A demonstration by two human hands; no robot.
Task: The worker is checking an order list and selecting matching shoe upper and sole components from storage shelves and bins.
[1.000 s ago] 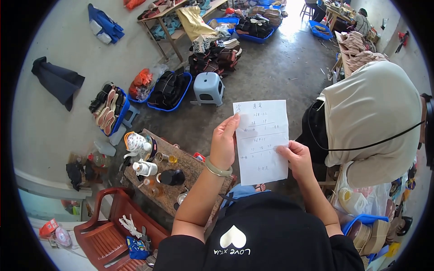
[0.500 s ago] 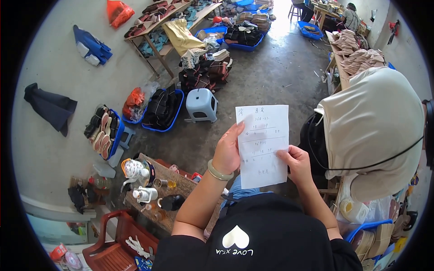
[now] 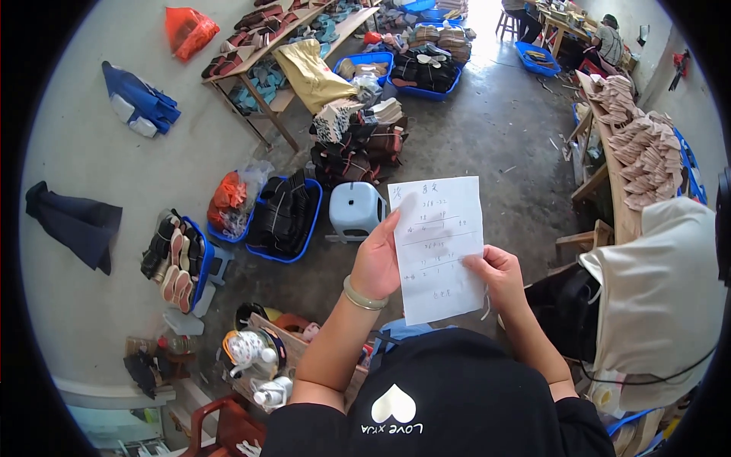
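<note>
A grey concrete floor (image 3: pixel 502 145) fills most of the view, with a long wooden table (image 3: pixel 617 190) of pale stacked pieces along the right side and another worktable (image 3: pixel 263 57) of shoe parts at the upper left. A large cream cloth-covered bulk (image 3: pixel 662 297) stands at the right, just beside the person's right arm. On the floor ahead lie blue trays: one (image 3: pixel 285 221) packed with black soles, another (image 3: pixel 430 68) farther off with dark pieces. A light blue plastic stool (image 3: pixel 356 209) sits between the near tray and the paper. A small cluttered wooden stand (image 3: pixel 293 343) with cups and bottles is at the lower left. Held up in front of the chest is a white sheet of paper (image 3: pixel 442 247) with handwritten lines, upright and slightly tilted. The left hand (image 3: pixel 377 263), a pale bangle (image 3: pixel 362 295) on its wrist, is closed on the sheet's left edge, thumb on the front. The right hand (image 3: pixel 499 278) pinches the lower right edge, fingers curled behind it.
</note>
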